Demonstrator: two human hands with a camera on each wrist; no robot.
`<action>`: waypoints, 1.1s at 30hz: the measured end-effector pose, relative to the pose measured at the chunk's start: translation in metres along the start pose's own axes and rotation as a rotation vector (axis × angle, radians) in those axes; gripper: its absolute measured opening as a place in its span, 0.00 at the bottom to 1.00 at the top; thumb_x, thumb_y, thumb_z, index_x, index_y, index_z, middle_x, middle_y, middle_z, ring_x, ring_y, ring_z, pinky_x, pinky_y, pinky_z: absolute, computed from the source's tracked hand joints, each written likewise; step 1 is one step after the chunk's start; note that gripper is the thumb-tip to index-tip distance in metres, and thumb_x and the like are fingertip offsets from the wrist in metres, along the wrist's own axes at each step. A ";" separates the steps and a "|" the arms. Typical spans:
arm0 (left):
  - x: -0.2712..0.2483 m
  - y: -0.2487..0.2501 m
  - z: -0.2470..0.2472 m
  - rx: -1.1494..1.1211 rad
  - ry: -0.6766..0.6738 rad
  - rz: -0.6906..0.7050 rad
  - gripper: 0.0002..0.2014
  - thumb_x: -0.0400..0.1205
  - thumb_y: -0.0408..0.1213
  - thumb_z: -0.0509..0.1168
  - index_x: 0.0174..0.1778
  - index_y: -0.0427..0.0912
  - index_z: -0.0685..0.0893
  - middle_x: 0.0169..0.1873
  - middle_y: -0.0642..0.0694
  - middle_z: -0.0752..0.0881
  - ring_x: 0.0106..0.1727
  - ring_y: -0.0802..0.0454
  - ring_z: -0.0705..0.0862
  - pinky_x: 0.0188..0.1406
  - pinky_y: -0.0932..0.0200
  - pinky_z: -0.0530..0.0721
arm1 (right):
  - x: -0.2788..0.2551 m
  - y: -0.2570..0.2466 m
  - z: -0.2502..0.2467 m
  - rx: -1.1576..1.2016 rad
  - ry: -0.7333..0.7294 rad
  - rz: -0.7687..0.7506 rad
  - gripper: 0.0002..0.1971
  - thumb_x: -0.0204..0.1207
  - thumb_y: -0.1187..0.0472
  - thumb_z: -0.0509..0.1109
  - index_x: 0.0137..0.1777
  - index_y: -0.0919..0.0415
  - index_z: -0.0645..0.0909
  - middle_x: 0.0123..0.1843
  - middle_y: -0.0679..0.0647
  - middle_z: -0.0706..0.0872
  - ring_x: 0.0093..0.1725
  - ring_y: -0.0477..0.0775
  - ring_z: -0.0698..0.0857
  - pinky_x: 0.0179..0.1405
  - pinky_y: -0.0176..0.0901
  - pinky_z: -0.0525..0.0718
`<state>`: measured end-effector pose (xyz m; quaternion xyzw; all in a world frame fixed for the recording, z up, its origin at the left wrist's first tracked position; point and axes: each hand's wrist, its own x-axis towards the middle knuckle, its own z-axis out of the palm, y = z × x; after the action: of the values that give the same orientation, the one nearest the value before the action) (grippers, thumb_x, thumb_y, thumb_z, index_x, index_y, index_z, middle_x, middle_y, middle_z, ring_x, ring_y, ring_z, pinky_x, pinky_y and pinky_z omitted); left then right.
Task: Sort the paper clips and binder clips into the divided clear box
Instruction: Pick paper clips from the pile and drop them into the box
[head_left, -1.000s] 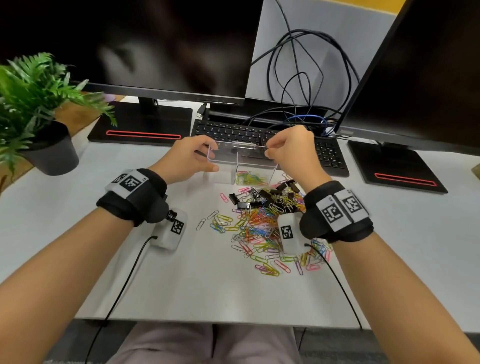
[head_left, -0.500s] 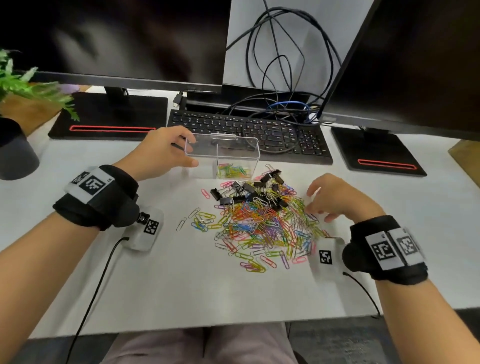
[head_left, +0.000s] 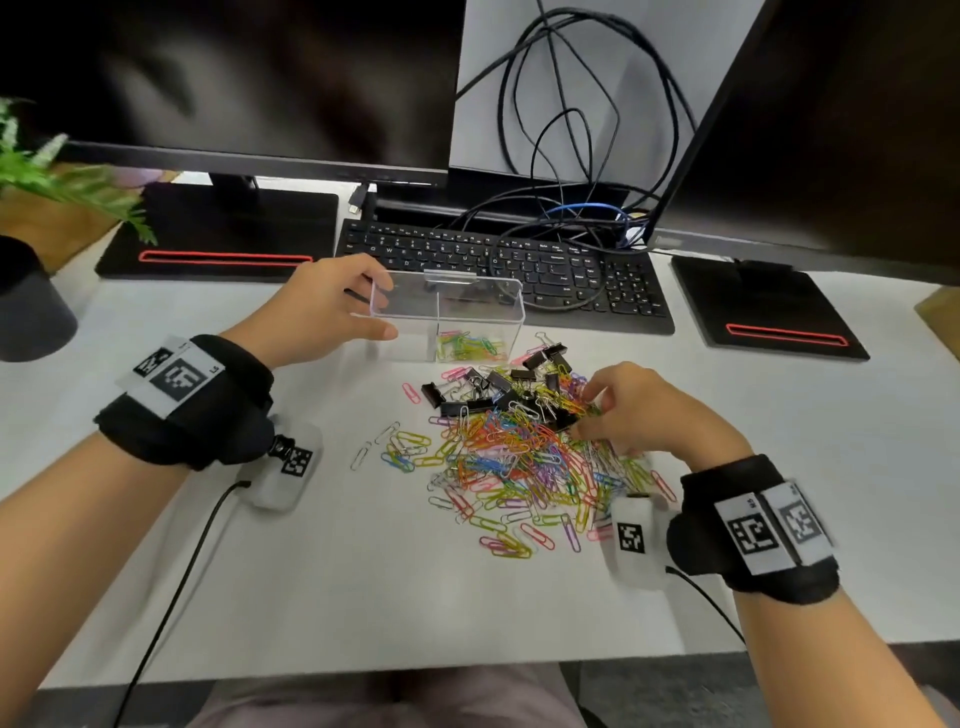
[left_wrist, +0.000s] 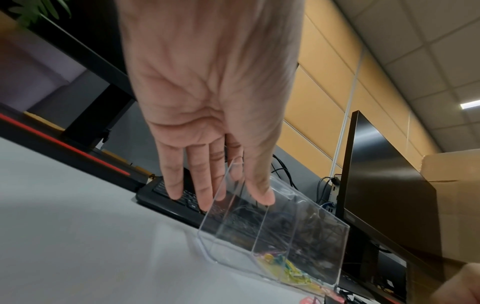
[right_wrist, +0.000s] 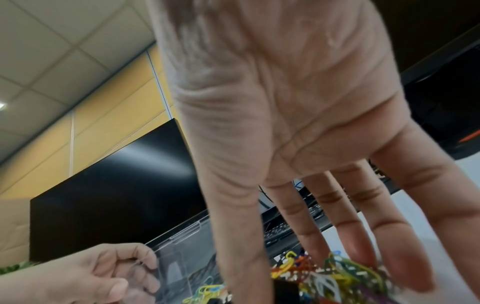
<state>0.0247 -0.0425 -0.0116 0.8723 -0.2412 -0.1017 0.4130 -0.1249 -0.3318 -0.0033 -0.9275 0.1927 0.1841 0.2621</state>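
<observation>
Two compartments divide the clear box (head_left: 447, 317), which stands on the white desk (head_left: 322, 582) just in front of the black keyboard (head_left: 498, 265); the right compartment holds a small layer of coloured paper clips, mostly yellow and green, and the left one shows nothing inside. The left hand (head_left: 317, 312) grips the box at its left end, thumb along the near wall and fingers curled over the rim, as the left wrist view also shows with the fingers (left_wrist: 202, 185) behind the clear wall. Near the box, toward the person, lies the heap of paper clips (head_left: 519, 467) in many colours, with black binder clips (head_left: 498, 389) gathered along its far edge, close beside the box. The right hand (head_left: 639, 410) rests on the right side of the heap with its fingers bent down into the clips; the right wrist view shows the fingertips (right_wrist: 363, 246) touching the coloured wire, but whether they pinch a clip cannot be told. Both wrists wear black bands with square black-and-white coded tags; small lettering beside the tags is too blurred to read. The keyboard's key legends are likewise too small to read. Two dark monitors (head_left: 234, 78) stand behind, each base marked with a red stripe.
</observation>
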 end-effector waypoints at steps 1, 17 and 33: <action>-0.001 0.001 0.000 0.003 0.002 -0.006 0.22 0.68 0.37 0.80 0.56 0.46 0.81 0.47 0.48 0.87 0.48 0.49 0.87 0.56 0.49 0.86 | -0.003 0.001 0.001 0.013 -0.024 0.007 0.26 0.62 0.52 0.83 0.57 0.56 0.76 0.44 0.52 0.79 0.34 0.51 0.83 0.25 0.42 0.81; -0.002 0.004 0.000 0.019 -0.005 -0.012 0.21 0.69 0.37 0.80 0.56 0.47 0.81 0.48 0.48 0.88 0.47 0.48 0.89 0.55 0.50 0.86 | 0.005 0.002 -0.003 -0.070 0.175 -0.073 0.07 0.65 0.72 0.79 0.38 0.62 0.85 0.40 0.59 0.87 0.38 0.60 0.89 0.42 0.51 0.90; -0.001 0.003 0.001 -0.002 -0.004 -0.008 0.21 0.70 0.35 0.79 0.57 0.44 0.81 0.49 0.47 0.87 0.45 0.50 0.88 0.52 0.57 0.85 | 0.001 -0.016 -0.040 0.408 0.406 -0.146 0.06 0.65 0.74 0.80 0.40 0.69 0.87 0.37 0.68 0.90 0.36 0.63 0.90 0.43 0.53 0.91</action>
<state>0.0223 -0.0447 -0.0100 0.8727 -0.2385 -0.1054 0.4128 -0.1072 -0.3417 0.0342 -0.8850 0.2070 -0.0668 0.4117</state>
